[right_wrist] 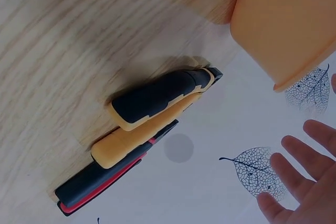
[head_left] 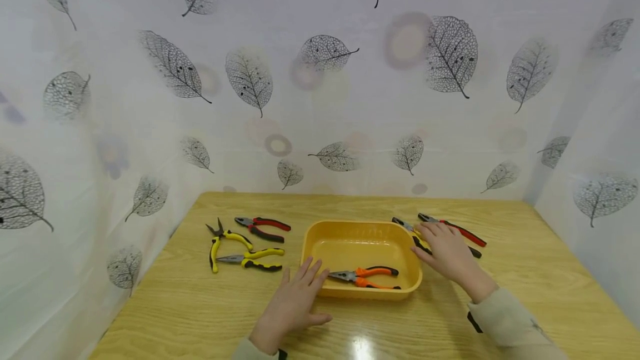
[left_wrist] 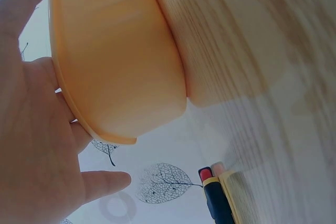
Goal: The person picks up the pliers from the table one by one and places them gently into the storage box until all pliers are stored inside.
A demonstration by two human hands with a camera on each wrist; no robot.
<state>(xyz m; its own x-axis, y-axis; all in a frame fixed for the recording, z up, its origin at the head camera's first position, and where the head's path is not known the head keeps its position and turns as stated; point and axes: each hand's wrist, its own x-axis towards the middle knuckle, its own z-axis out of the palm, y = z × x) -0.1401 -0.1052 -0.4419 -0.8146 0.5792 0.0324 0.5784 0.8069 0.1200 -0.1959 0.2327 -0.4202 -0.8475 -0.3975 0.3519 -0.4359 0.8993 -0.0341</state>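
A yellow plastic tray (head_left: 370,293) stands on the table, with orange-and-black pliers (head_left: 361,277) lying in it. My left hand (head_left: 295,304) lies over the tray's front left corner, fingers straight across the rim and the thumb spread away. To the tray's right my right hand (head_left: 450,254) is held, fingers extended, above yellow-and-black pliers (right_wrist: 157,98) and red-and-black pliers (right_wrist: 100,184). In the right wrist view those fingers are apart from both tools and hold nothing. From the head, the right hand covers part of both pliers.
Left of the tray lie red-and-black pliers (head_left: 272,221), yellow-and-black pliers with spread jaws (head_left: 214,251) and another yellow pair (head_left: 250,263). A leaf-patterned white curtain (head_left: 340,110) surrounds the back and sides of the wooden table (head_left: 190,315).
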